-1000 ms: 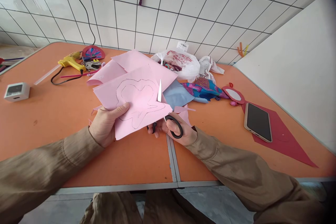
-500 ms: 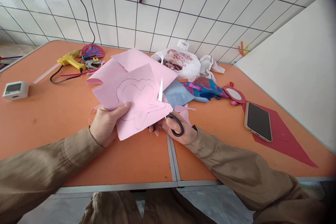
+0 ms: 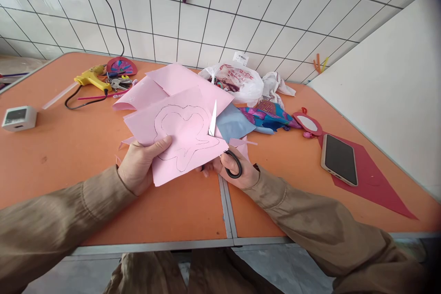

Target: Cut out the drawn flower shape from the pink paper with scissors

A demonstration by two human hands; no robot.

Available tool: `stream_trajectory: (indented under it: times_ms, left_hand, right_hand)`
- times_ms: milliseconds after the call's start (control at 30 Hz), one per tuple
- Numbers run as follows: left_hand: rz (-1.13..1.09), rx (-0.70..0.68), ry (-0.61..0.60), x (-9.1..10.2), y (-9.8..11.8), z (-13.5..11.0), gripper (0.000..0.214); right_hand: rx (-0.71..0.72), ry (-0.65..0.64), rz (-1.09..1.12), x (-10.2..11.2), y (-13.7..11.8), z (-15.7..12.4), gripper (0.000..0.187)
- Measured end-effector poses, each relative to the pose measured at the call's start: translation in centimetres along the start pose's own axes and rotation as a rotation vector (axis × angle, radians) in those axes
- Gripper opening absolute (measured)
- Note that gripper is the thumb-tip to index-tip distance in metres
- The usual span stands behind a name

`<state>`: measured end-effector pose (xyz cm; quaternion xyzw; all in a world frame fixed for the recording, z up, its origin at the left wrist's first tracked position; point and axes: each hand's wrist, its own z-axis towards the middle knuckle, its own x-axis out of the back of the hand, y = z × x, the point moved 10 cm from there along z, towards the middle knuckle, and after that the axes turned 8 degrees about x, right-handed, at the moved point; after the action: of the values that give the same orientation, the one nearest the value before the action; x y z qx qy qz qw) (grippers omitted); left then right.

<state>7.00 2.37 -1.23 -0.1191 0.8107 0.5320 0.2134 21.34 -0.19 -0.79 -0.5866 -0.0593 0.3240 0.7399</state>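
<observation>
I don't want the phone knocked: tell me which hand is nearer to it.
Right. The right hand, holding the scissors, is left of the phone; the left hand, gripping the pink sheet, is farther left.

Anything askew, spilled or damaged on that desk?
Nothing spilled or damaged stands out. Slightly askew: the phone, lying slanted across the edge of the red sheet instead of squarely on it. A pink strip also pokes out beyond the right hand.

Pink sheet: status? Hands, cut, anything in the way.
Left hand holding pink sheet. Right hand on scissors, one blade showing above the sheet. Drawn outline mostly uncut. Blue piece beyond blade, seemingly not in the way.
</observation>
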Motion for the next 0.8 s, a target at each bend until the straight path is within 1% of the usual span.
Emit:
stream_trajectory:
  times_ms: [133,233,367,433,500,600,700,800]
  left_hand:
    - [-0.042,0.086,0.027,-0.1,-0.6,-0.2,0.047]
    - [-0.062,0.106,0.042,0.0,-0.7,-0.2,0.047]
    - [-0.058,0.119,0.010,-0.2,-0.9,-0.3,0.046]
    - [-0.043,0.085,0.030,0.1,-0.6,-0.3,0.046]
    - [-0.024,0.034,0.047,0.4,-0.3,-0.3,0.048]
    - [0.003,-0.035,0.041,0.5,0.0,-0.3,0.050]
    - [0.018,-0.094,0.040,0.6,0.4,-0.3,0.050]
    - [0.017,-0.129,0.034,0.5,0.7,-0.4,0.048]
  right_hand:
    - [-0.001,0.018,-0.019,0.5,0.3,-0.1,0.055]
    - [0.015,0.030,-0.026,1.0,0.5,-0.3,0.055]
    - [0.034,0.036,-0.029,1.2,0.5,-0.4,0.045]
    - [0.029,0.052,-0.042,1.2,0.4,-0.4,0.041]
    - [0.013,0.086,-0.066,1.2,0.3,-0.4,0.042]
    - [0.011,0.126,-0.111,1.4,0.2,-0.5,0.039]
    - [0.042,0.126,-0.144,1.4,0.1,-0.6,0.033]
    - [0.068,0.131,-0.159,1.5,0.1,-0.6,0.034]
